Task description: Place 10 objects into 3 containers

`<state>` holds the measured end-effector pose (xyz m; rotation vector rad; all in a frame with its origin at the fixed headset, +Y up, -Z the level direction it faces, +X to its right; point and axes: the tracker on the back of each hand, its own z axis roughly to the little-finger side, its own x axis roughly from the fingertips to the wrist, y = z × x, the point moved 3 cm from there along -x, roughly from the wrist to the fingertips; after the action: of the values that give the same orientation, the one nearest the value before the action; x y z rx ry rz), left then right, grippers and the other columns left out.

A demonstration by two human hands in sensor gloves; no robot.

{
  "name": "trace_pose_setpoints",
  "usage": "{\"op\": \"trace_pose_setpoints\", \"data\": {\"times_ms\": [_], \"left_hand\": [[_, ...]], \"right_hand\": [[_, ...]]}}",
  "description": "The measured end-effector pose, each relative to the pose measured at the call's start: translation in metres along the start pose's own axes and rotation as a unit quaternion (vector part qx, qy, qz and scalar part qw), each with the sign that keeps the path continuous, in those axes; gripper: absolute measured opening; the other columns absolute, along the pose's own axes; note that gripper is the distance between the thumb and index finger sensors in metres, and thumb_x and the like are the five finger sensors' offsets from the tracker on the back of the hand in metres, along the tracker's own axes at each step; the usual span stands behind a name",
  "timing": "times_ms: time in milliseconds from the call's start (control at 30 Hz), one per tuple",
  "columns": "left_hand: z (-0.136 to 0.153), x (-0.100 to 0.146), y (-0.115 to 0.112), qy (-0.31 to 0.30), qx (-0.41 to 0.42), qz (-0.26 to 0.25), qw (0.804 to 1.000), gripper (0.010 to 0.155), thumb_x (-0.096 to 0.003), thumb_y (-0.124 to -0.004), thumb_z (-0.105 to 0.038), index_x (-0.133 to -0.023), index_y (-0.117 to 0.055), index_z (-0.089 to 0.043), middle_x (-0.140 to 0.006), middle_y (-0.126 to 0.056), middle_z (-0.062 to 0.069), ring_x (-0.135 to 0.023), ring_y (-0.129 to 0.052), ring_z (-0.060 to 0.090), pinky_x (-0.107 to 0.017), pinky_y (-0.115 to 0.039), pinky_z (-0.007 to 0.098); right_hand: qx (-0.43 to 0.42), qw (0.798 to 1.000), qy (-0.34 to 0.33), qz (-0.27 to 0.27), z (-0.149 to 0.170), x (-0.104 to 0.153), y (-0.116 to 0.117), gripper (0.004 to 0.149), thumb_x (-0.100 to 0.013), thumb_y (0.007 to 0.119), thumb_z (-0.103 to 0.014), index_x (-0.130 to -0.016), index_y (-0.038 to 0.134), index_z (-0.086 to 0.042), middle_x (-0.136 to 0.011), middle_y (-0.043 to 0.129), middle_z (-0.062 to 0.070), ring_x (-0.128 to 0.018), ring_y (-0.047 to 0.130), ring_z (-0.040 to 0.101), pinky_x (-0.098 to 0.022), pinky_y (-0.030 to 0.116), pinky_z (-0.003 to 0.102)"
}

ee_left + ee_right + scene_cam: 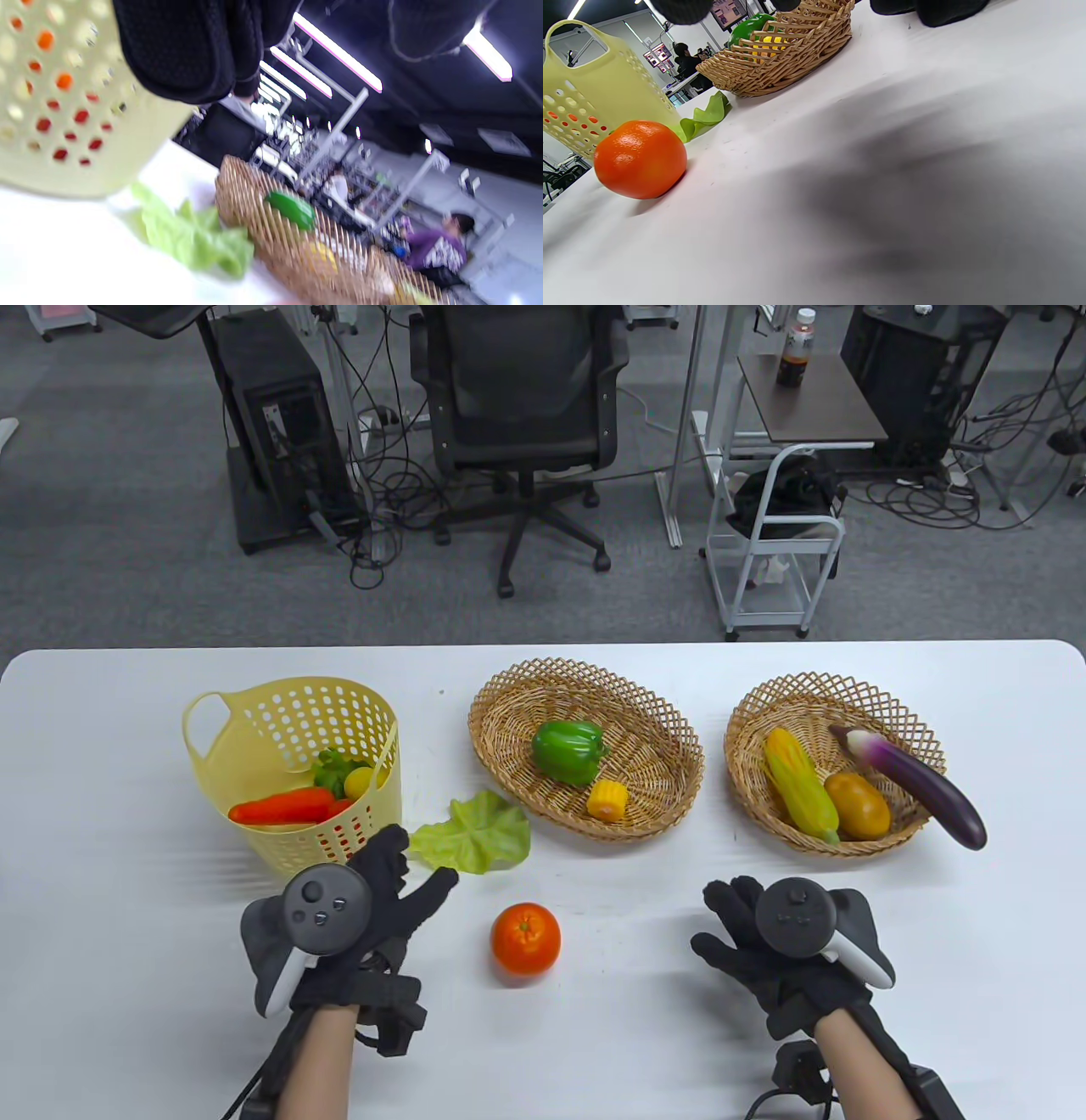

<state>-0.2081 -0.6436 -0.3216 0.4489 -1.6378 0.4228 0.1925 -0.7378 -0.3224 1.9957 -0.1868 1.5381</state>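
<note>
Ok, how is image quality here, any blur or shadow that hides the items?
Table view: sharp and evenly lit. Left wrist view: motion-blurred, with the lettuce leaf and yellow basket smeared and ceiling lights glaring. Right wrist view: the orange is crisp, but a broad soft shadow darkens the table.

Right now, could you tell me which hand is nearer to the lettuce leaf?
Left. The left hand hovers just below-left of the lettuce leaf, its fingertips almost reaching it; the right hand is far off to the right.
</note>
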Motion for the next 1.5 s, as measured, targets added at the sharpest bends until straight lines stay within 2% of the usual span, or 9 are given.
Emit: {"op": "trace_pose_setpoints", "data": {"times_ms": [133,233,367,600,767,967,1067,1267,1500], "left_hand": [[-0.018,-0.012,-0.04,0.004,-0.039,0.098,0.994,0.084,-0.0539,-0.072,-0.067,-0.112,-0.049,-0.01,-0.104,-0.068,0.02,-0.085,-0.086,0.04,-0.049,-0.088,0.038],[-0.03,-0.02,-0.065,0.003,-0.08,0.14,0.987,0.082,-0.0552,-0.072,-0.066,-0.112,-0.047,-0.012,-0.107,-0.064,0.019,-0.089,-0.083,0.039,-0.05,-0.088,0.037],[-0.048,-0.025,-0.087,-0.016,-0.148,0.137,0.979,0.078,-0.0569,-0.074,-0.06,-0.112,-0.044,-0.014,-0.111,-0.061,0.015,-0.094,-0.08,0.039,-0.052,-0.088,0.038],[-0.055,-0.04,-0.133,0.005,-0.216,0.238,0.947,0.086,-0.0551,-0.073,-0.065,-0.115,-0.04,-0.013,-0.115,-0.051,0.021,-0.099,-0.07,0.048,-0.054,-0.085,0.045],[-0.048,-0.041,-0.155,-0.009,-0.241,0.216,0.946,0.093,-0.0516,-0.072,-0.069,-0.116,-0.035,-0.014,-0.115,-0.052,0.021,-0.096,-0.075,0.047,-0.048,-0.088,0.038],[-0.048,-0.044,-0.153,-0.03,-0.255,0.163,0.953,0.094,-0.0492,-0.07,-0.074,-0.116,-0.035,-0.018,-0.113,-0.057,0.02,-0.094,-0.081,0.041,-0.046,-0.09,0.034],[-0.061,-0.057,-0.131,-0.037,-0.236,0.102,0.966,0.094,-0.0499,-0.067,-0.076,-0.116,-0.033,-0.019,-0.114,-0.056,0.018,-0.095,-0.081,0.038,-0.047,-0.091,0.03],[-0.103,-0.101,-0.091,-0.028,-0.202,0.061,0.977,0.093,-0.0524,-0.061,-0.079,-0.117,-0.026,-0.022,-0.118,-0.051,0.013,-0.102,-0.078,0.032,-0.051,-0.09,0.024],[-0.111,-0.156,-0.098,0.013,-0.204,0.051,0.978,0.093,-0.0532,-0.059,-0.08,-0.117,-0.024,-0.022,-0.119,-0.051,0.011,-0.103,-0.078,0.03,-0.052,-0.089,0.021]], "right_hand": [[-0.001,1.0,-0.009,0.007,-0.004,0.003,-0.003,0.075,-0.06,0.056,-0.053,-0.115,0.027,-0.011,-0.116,0.017,0.033,-0.101,0.037,0.061,-0.069,0.051,0.067],[-0.008,1.0,-0.009,-0.004,-0.004,0.004,-0.004,0.075,-0.061,0.056,-0.053,-0.115,0.026,-0.011,-0.116,0.015,0.033,-0.101,0.036,0.06,-0.07,0.05,0.068],[-0.013,0.999,-0.038,-0.011,-0.01,0.005,-0.003,0.074,-0.061,0.055,-0.053,-0.115,0.026,-0.012,-0.116,0.015,0.032,-0.101,0.035,0.06,-0.07,0.049,0.068],[0.013,0.999,-0.044,0.0,-0.017,0.009,-0.003,0.074,-0.061,0.056,-0.053,-0.115,0.027,-0.011,-0.117,0.017,0.032,-0.101,0.037,0.06,-0.069,0.05,0.068],[0.0,1.0,-0.02,-0.009,-0.006,0.007,-0.004,0.074,-0.061,0.055,-0.053,-0.115,0.026,-0.011,-0.117,0.015,0.032,-0.101,0.035,0.06,-0.07,0.049,0.068],[0.007,1.0,-0.005,-0.023,-0.001,0.002,0.001,0.074,-0.061,0.055,-0.053,-0.115,0.026,-0.011,-0.116,0.015,0.032,-0.101,0.035,0.06,-0.07,0.049,0.068],[0.004,1.0,-0.001,-0.023,0.0,0.002,0.0,0.074,-0.061,0.055,-0.053,-0.115,0.026,-0.011,-0.117,0.015,0.032,-0.102,0.034,0.06,-0.07,0.048,0.068],[-0.001,0.999,0.01,-0.032,0.006,-0.002,0.001,0.075,-0.061,0.055,-0.053,-0.115,0.025,-0.011,-0.117,0.014,0.032,-0.102,0.033,0.061,-0.07,0.048,0.068],[0.003,0.999,0.017,-0.038,0.009,-0.003,0.002,0.075,-0.061,0.055,-0.054,-0.115,0.025,-0.011,-0.117,0.014,0.032,-0.102,0.034,0.06,-0.07,0.048,0.068]]}}
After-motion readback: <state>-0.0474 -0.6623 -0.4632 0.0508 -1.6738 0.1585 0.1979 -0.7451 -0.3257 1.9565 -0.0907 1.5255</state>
